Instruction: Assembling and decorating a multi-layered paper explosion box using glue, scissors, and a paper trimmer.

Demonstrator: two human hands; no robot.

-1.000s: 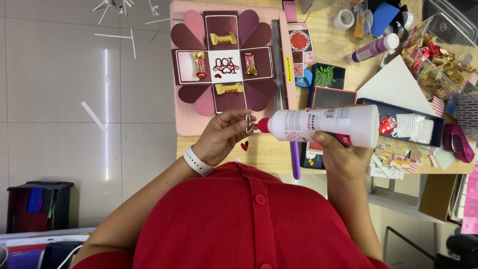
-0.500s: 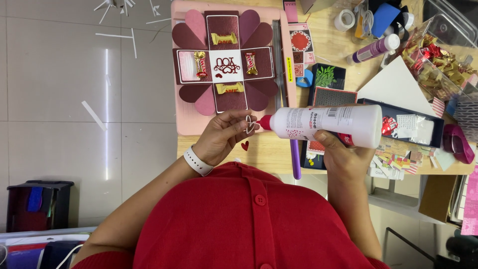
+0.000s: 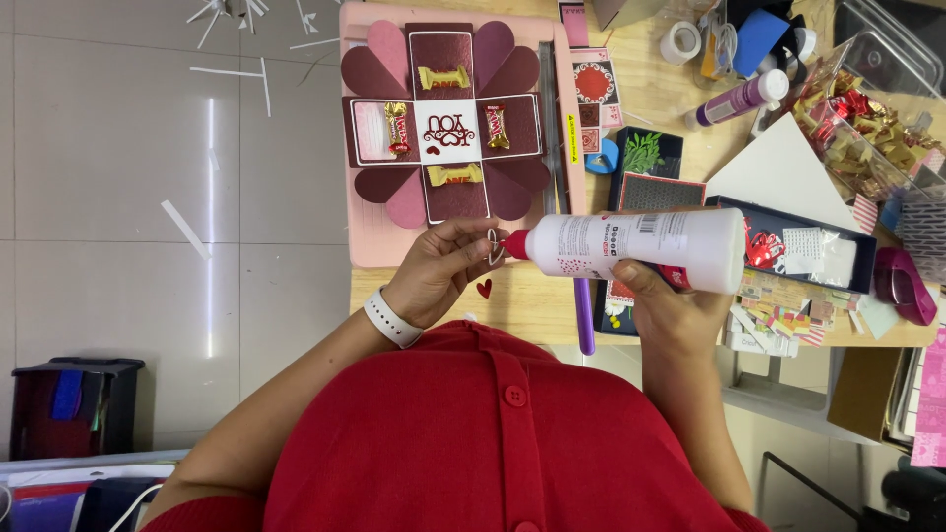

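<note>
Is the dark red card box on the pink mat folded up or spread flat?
Spread flat. The box lies opened on the mat, four side panels and heart-shaped flaps fanned around its centre square.

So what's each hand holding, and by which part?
The right hand grips the glue bottle around its body. The left hand pinches a small heart cutout by its edge, at the nozzle.

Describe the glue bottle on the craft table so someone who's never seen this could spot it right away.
Start at the wooden table, then find the pink mat carrying the opened maroon box with heart-shaped flaps. Just below and right of it, the right hand holds a white glue bottle sideways, its red nozzle pointing at a small cutout in the left hand. It is far bigger than the slim purple bottle above.
</note>
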